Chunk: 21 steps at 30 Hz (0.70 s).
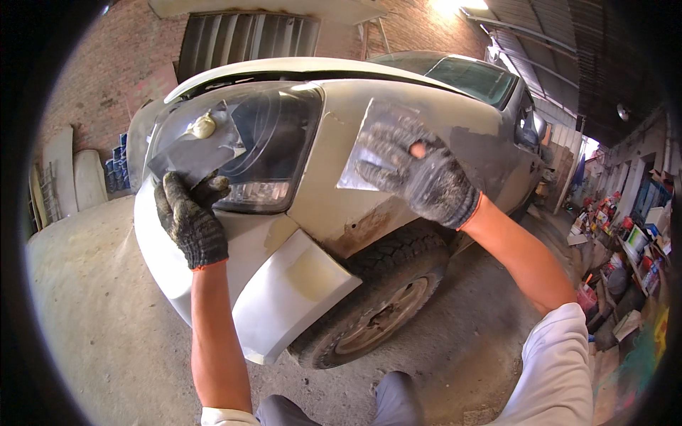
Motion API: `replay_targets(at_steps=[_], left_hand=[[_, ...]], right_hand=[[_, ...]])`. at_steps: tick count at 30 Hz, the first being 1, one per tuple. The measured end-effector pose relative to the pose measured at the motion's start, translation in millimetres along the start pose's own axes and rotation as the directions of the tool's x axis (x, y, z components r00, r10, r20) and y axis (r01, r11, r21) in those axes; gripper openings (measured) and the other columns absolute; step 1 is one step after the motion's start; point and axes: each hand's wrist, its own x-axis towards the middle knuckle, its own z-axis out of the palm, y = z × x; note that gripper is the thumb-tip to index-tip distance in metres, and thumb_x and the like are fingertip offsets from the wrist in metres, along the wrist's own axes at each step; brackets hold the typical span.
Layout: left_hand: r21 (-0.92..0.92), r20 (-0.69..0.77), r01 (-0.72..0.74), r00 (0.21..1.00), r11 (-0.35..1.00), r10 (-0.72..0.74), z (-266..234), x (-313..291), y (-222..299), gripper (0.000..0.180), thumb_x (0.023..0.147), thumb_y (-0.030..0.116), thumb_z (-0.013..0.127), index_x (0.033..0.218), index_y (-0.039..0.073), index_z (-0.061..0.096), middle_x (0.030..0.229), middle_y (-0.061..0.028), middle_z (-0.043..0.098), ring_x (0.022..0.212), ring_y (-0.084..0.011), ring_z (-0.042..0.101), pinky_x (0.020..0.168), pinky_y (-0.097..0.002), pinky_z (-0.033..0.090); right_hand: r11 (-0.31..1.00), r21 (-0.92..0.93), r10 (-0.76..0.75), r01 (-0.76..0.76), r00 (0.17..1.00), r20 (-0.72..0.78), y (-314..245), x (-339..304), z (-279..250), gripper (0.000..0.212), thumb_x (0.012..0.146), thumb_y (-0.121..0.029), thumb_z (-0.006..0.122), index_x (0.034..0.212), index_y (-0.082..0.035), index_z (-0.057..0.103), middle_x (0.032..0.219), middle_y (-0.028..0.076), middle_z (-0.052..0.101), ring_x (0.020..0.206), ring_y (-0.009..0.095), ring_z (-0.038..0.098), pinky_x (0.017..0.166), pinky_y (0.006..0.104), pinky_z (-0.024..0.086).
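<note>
My left hand (190,220), in a dark knit glove with an orange cuff, grips the lower edge of a thin grey plate (186,157) in front of the car's headlight (280,135). A cream blob of putty (202,128) sits on that plate. In a matching glove, my right hand (419,167) holds a thin silvery spreader sheet (355,169) by laying its fingers across it, at the front fender (334,142). Bare skin shows through a hole in this glove. The fingers hide much of the sheet; whether it touches the fender I cannot tell.
Below the fender are the front tyre (376,305) and a white bumper end (295,295) standing out from the body. Piled clutter (625,263) lines the right side. Loose panels (67,174) lean against the brick wall (99,78) at left.
</note>
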Motion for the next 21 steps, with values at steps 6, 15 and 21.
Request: replay_targets(at_steps=[6,15,21], left_hand=[[0.037,0.017,-0.012,1.0,0.999,0.011,2,-3,3,0.023,0.101,0.021,0.046,0.11,0.001,0.049,0.088,-0.0134,0.059,0.067,-0.0296,0.068,0.059,-0.0373,0.057],[0.079,0.009,-0.031,0.999,0.996,0.031,-1,-1,-2,0.026,0.102,0.022,0.043,0.113,-0.001,0.048,0.085,-0.0165,0.063,0.061,-0.0282,0.067,0.058,-0.0369,0.058],[0.114,0.038,-0.062,0.998,0.992,0.058,0,-2,-1,0.026,0.102,0.022,0.043,0.113,-0.001,0.05,0.086,-0.0168,0.065,0.061,-0.0272,0.067,0.059,-0.0358,0.058]], right_hand=[[0.96,-0.24,-0.128,0.142,0.989,0.072,2,39,-18,0.041,0.091,-0.019,0.044,0.131,-0.023,0.055,0.146,0.006,0.043,0.135,0.023,0.04,0.114,0.0422,0.03],[0.91,-0.35,-0.173,0.22,0.972,0.162,8,61,-15,0.043,0.091,-0.017,0.044,0.133,-0.023,0.053,0.147,0.007,0.041,0.135,0.026,0.039,0.114,0.0432,0.031],[0.893,-0.381,-0.181,0.238,0.967,0.18,12,62,-15,0.045,0.091,-0.015,0.044,0.134,-0.023,0.052,0.148,0.008,0.039,0.136,0.027,0.038,0.114,0.0439,0.031]])
